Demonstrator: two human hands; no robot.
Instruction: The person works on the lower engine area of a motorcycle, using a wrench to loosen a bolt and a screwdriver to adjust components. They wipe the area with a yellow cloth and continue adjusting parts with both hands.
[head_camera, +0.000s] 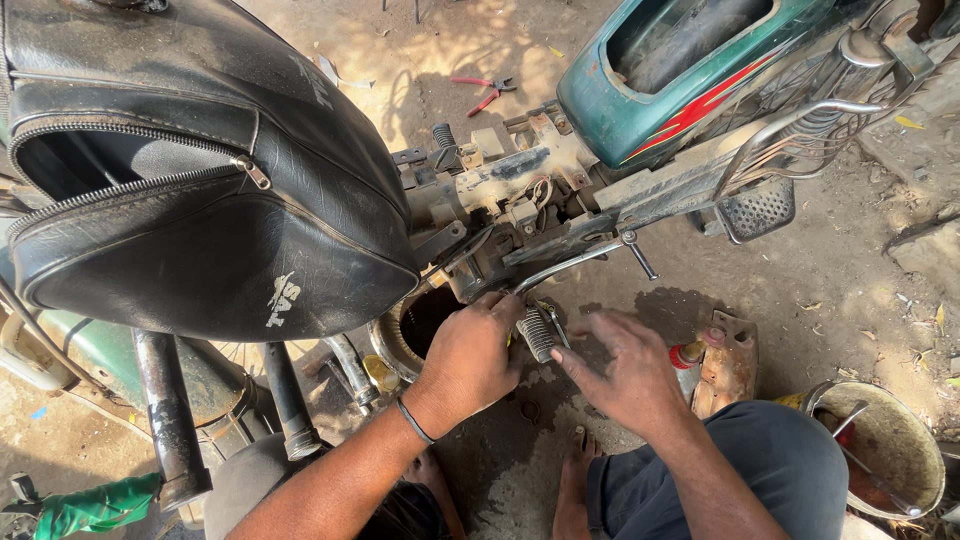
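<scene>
Ribbed, grimy metal foot peg (540, 331)

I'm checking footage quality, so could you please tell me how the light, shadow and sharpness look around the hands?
Head view: hard sun bleaches the sandy ground; the large black leather bag shows soft sheen; the left hand and right hand at the ribbed metal footpeg lie in shade, reasonably sharp; frame edges bend slightly.

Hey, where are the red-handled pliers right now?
In the head view the red-handled pliers lie on the dirt ground near the top centre, beyond the motorcycle frame and left of the green tank.
</scene>
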